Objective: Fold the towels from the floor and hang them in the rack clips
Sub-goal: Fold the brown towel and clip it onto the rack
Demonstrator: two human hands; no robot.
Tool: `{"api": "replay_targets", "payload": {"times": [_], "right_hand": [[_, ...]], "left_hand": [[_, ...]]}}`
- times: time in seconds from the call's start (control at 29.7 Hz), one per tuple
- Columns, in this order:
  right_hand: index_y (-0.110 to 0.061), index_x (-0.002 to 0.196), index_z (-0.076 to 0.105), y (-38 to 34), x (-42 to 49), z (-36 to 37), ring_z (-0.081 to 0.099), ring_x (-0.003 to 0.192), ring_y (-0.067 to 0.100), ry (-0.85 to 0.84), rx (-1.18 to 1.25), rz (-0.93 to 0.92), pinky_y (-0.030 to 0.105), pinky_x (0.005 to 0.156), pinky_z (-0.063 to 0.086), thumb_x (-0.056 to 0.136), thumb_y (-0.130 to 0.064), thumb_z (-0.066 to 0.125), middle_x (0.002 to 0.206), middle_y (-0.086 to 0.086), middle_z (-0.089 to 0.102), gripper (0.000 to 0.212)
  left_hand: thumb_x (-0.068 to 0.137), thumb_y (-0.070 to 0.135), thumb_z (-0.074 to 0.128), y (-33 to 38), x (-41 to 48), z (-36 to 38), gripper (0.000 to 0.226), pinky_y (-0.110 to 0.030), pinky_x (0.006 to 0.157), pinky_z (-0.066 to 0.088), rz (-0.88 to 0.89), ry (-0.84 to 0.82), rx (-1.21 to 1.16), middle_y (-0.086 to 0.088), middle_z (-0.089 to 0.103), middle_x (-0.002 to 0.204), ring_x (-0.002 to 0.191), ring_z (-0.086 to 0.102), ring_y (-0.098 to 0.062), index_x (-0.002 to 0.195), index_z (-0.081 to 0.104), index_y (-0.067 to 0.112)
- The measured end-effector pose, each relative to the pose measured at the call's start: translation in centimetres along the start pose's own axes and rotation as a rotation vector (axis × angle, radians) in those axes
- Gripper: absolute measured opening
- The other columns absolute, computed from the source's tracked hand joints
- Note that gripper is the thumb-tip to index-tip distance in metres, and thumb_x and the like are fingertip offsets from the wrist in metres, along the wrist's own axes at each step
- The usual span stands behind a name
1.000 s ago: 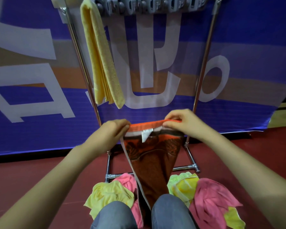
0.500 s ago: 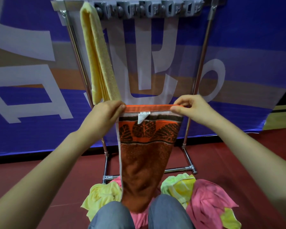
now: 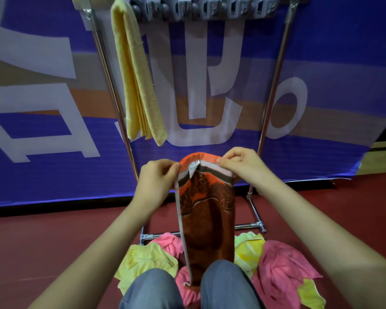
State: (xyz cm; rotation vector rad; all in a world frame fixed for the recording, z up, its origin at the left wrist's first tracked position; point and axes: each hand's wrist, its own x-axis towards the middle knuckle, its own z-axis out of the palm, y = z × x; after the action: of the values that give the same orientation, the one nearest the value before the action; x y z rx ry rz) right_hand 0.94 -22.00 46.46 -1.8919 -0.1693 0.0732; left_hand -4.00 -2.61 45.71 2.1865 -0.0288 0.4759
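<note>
Both grips pinch the top hem of the orange and brown towel (image 3: 206, 210): the left hand (image 3: 157, 180) at its left corner, the right hand (image 3: 240, 163) at its right; the terry cloth hangs long and narrow between the knees (image 3: 226, 286); a folded yellow towel (image 3: 136, 74) hangs from the grey plastic clips (image 3: 201, 8); crumpled pink and yellow towels (image 3: 283, 268) lie on the red floor (image 3: 42, 246).

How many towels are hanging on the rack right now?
1. A folded yellow towel hangs from a clip at the left end of the rack. The other clips look empty, though the bar's ends are cut off from view.
</note>
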Motion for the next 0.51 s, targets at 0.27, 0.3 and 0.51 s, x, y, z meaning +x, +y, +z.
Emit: {"api": "replay_targets", "payload": {"times": [0.27,0.3,0.51], "right_hand": [[-0.016,0.081,0.051,0.4,-1.7,3.8,0.065,0.062,0.014,-0.147,0.294,0.113,0.029,0.066,0.057,0.087,-0.017,0.057,0.070,0.009,0.065,0.008],[-0.015,0.081,0.051,0.4,-1.9,3.9,0.064,0.061,0.014,-0.160,0.336,0.126,0.026,0.064,0.057,0.089,-0.017,0.053,0.071,0.010,0.064,0.008],[-0.016,0.087,0.052,1.1,-2.2,4.3,0.063,0.064,0.013,-0.226,0.395,0.105,0.019,0.064,0.055,0.093,-0.008,0.041,0.077,0.009,0.061,0.014]], "left_hand": [[0.090,0.014,0.050,0.9,-1.3,2.7,0.025,-0.025,0.065,0.051,-0.020,-0.082,-0.114,-0.012,0.071,0.075,0.067,0.064,-0.014,0.084,0.071,0.000],[0.091,0.016,0.050,0.7,-1.4,2.6,0.026,-0.029,0.069,0.053,-0.036,-0.091,-0.129,-0.012,0.071,0.075,0.069,0.065,-0.016,0.084,0.070,0.000],[0.081,0.020,0.064,0.5,-1.8,1.9,0.019,-0.032,0.080,0.052,-0.019,-0.217,-0.073,-0.006,0.072,0.085,0.082,0.066,-0.013,0.099,0.069,0.015]]}}
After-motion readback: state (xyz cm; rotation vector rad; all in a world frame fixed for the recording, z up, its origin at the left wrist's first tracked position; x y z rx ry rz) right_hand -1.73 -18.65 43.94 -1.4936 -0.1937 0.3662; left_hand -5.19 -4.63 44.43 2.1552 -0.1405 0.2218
